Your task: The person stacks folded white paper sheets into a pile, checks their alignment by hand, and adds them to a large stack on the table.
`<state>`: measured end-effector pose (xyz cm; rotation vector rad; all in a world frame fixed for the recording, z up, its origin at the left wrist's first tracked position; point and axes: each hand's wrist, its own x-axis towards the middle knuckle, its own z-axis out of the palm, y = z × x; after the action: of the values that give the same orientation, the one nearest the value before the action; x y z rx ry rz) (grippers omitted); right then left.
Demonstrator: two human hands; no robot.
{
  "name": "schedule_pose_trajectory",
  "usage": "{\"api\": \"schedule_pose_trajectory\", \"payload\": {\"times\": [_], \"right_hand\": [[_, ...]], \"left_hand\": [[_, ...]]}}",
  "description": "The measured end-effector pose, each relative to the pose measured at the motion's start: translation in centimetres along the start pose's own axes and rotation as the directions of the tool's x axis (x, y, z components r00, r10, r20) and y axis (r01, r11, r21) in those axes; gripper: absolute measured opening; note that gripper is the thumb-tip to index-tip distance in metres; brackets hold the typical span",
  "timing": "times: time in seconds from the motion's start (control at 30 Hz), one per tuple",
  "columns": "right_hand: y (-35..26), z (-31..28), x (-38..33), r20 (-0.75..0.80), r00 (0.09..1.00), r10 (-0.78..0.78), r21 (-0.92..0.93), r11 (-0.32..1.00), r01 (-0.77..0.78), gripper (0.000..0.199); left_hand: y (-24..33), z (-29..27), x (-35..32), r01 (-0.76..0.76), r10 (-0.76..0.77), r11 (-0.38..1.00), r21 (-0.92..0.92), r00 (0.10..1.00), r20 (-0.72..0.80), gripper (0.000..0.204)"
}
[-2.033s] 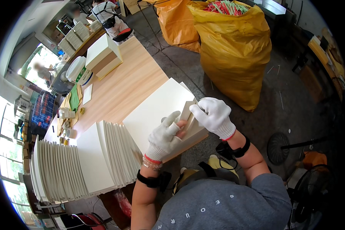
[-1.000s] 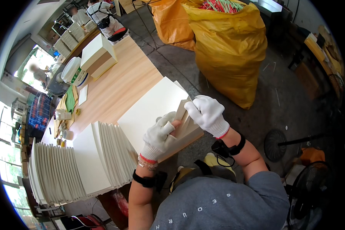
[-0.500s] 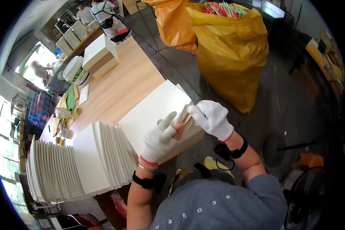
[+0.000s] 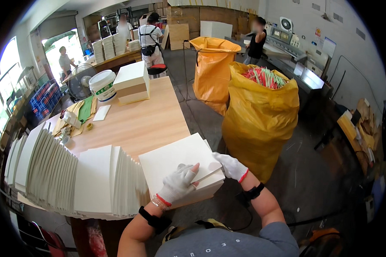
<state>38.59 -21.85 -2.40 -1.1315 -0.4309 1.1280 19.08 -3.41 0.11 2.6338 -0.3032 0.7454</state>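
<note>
In front of me a stack of white sheets (image 4: 182, 156) lies at the near right corner of the table, its upper sheets slightly askew. My left hand (image 4: 179, 182), in a white glove with bare fingertips showing, lies on top of the stack with fingers spread. At the stack's right edge is my right hand (image 4: 232, 166), gloved too, fingers stretched against the sheets' corner. To the left stands a long fanned row of white folded sheets or booklets (image 4: 51, 167), with a broad white panel (image 4: 92, 180) facing up among them.
The wooden table (image 4: 158, 115) carries a white block stack (image 4: 132, 81), a white bucket (image 4: 103, 85), a tape roll (image 4: 89, 126) and a green cloth (image 4: 85, 109). Beyond its right side stand a yellow sack (image 4: 261, 124) of coloured strips and an orange sack (image 4: 212, 73). People stand farther back.
My view has tilted up, bringing more of the room in. The left fingers have left the lifted sheet corner and lie on the stack; the right hand has unbent along its edge.
</note>
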Motion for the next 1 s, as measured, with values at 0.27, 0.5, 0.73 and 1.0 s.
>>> {"api": "schedule_pose_trajectory", "payload": {"times": [0.27, 0.5, 0.73, 1.0], "right_hand": [[2.2, -2.0, 0.4, 0.061, 0.987, -0.146, -0.217, 0.964, 0.156, 0.041], [4.0, -1.7, -1.3, 0.043, 0.862, -0.504, -0.38, 0.79, 0.481, 0.047], [1.0, -1.3, -1.6, 0.133, 0.945, -0.298, -0.442, 0.836, 0.326, 0.044], [1.3, -1.2, -1.2, 0.025, 0.987, -0.158, -0.335, 0.929, 0.158, 0.043]], "left_hand": [[0.2, 0.2, -0.7, 0.014, -0.018, 0.999, 0.05, 0.997, 0.076, 0.069], [-2.1, -4.7, -7.3, 0.616, -0.708, 0.706, -0.349, 0.624, -0.332, 0.075], [1.9, -6.5, -10.9, 0.289, -0.778, -0.145, -0.946, 0.558, 0.29, 0.061], [3.3, -14.2, -18.8, -0.02, -0.96, 0.175, -0.984, 0.216, -0.176, 0.053]]}}
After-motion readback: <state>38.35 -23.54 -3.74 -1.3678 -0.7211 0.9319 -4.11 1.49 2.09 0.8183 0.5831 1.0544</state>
